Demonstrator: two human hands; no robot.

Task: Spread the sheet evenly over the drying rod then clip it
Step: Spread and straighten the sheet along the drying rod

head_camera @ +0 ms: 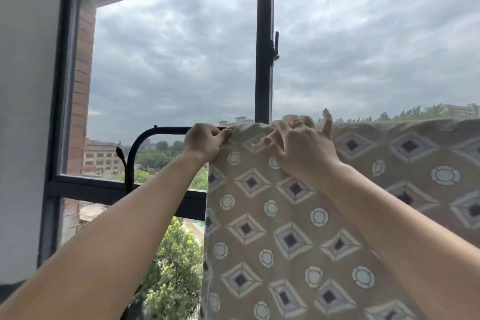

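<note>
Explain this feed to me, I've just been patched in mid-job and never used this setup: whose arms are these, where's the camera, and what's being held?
There is no machine here: a person works with two bare hands. The single picture comes from a camera worn on the person's head, so the arms reach in from the bottom of the view. In front is a window frame with sky and buildings beyond. A black drying rod runs across, its bare curved end on the left. A beige sheet with diamonds and circles hangs over the rod and down the near side. The left hand pinches the sheet's left edge at the rod. The right hand, wearing a ring, grips the fabric at the top just beside it. No clip is in view.
</note>
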